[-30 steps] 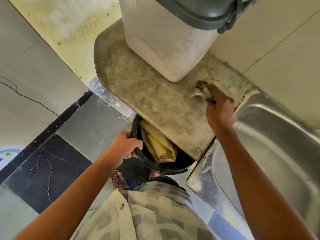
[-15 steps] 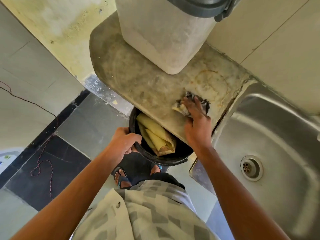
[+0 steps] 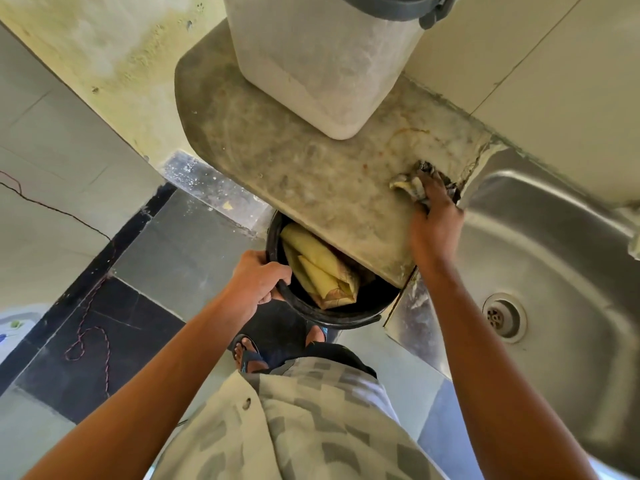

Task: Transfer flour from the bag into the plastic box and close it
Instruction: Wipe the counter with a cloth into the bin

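Observation:
A translucent plastic box (image 3: 322,64) with a dark lid (image 3: 408,5) on top stands at the back of the stone counter (image 3: 311,174). A folded yellow paper bag (image 3: 322,271) lies inside a black bin (image 3: 346,317) held just below the counter's front edge. My left hand (image 3: 256,285) grips the bin's rim. My right hand (image 3: 433,220) presses a crumpled cloth (image 3: 412,187) onto the counter near its right end, beside the sink.
A steel sink (image 3: 554,271) with a drain (image 3: 502,317) lies to the right of the counter. Tiled wall rises behind. Below are a dark tiled floor (image 3: 121,306), a thin cord (image 3: 86,334) and my sandalled foot (image 3: 246,355).
My right hand swept the cloth from the back right of the counter toward its front edge, then back out to the right end. The left hand keeps its grip on the bin.

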`<control>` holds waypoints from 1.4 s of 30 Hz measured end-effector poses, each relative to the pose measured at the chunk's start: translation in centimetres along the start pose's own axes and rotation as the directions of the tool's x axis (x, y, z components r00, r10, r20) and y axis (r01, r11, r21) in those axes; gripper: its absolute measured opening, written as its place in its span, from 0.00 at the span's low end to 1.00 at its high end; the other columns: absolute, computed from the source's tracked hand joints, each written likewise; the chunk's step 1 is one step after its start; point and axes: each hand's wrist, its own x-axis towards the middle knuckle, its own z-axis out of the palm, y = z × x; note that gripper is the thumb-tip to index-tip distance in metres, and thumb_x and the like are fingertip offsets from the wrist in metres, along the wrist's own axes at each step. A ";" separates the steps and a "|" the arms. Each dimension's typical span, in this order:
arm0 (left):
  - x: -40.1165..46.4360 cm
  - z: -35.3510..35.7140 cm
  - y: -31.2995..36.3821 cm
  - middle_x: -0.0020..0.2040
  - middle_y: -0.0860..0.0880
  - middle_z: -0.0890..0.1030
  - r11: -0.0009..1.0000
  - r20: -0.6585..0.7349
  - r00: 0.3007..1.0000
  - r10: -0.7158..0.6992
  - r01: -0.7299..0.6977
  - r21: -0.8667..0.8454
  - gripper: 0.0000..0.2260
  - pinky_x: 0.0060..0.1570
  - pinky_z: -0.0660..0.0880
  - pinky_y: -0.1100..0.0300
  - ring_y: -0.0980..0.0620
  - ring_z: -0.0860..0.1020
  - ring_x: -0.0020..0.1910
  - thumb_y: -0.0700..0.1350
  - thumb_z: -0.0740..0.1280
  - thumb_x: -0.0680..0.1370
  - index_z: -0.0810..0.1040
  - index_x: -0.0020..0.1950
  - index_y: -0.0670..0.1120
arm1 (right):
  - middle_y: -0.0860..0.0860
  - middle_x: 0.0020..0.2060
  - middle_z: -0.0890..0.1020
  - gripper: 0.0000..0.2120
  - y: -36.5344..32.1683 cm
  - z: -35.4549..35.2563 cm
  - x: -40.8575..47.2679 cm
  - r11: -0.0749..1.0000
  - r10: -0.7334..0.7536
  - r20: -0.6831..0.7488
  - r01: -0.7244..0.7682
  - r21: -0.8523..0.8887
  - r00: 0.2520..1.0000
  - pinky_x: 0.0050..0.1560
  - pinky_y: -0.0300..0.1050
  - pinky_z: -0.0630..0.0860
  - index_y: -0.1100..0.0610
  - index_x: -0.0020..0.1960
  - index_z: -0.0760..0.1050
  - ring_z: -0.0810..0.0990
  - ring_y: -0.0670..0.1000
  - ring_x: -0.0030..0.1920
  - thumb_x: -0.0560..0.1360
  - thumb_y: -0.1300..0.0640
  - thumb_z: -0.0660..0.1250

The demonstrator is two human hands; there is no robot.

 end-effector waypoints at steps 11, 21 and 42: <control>0.4 0.1 -0.3 0.36 0.40 0.79 0.999 0.010 1.000 0.018 -0.018 -0.036 0.09 0.22 0.62 0.62 0.42 0.85 0.32 0.32 0.69 0.70 0.79 0.50 0.37 | 0.47 0.55 0.85 0.23 -3.4 -0.3 -8.9 0.975 0.000 0.065 -0.015 0.221 0.998 0.39 0.26 0.73 0.49 0.67 0.80 0.79 0.34 0.39 0.76 0.68 0.68; 0.1 -1.2 -1.4 0.36 0.40 0.78 0.997 0.023 0.999 0.034 -0.033 -0.067 0.07 0.22 0.61 0.63 0.41 0.83 0.32 0.32 0.69 0.69 0.78 0.46 0.39 | 0.52 0.67 0.80 0.28 -3.3 1.3 -9.5 0.999 -0.035 -0.117 0.031 -0.041 0.993 0.73 0.46 0.70 0.57 0.69 0.78 0.76 0.51 0.70 0.72 0.73 0.62; -0.5 -1.0 -1.0 0.37 0.39 0.78 0.992 -0.023 1.000 -0.001 -0.002 -0.125 0.10 0.22 0.63 0.64 0.41 0.82 0.35 0.34 0.70 0.69 0.78 0.50 0.38 | 0.48 0.53 0.86 0.23 -2.0 -1.1 -2.8 0.964 -0.096 -0.211 0.144 0.225 0.973 0.55 0.49 0.83 0.52 0.64 0.82 0.84 0.44 0.54 0.72 0.67 0.65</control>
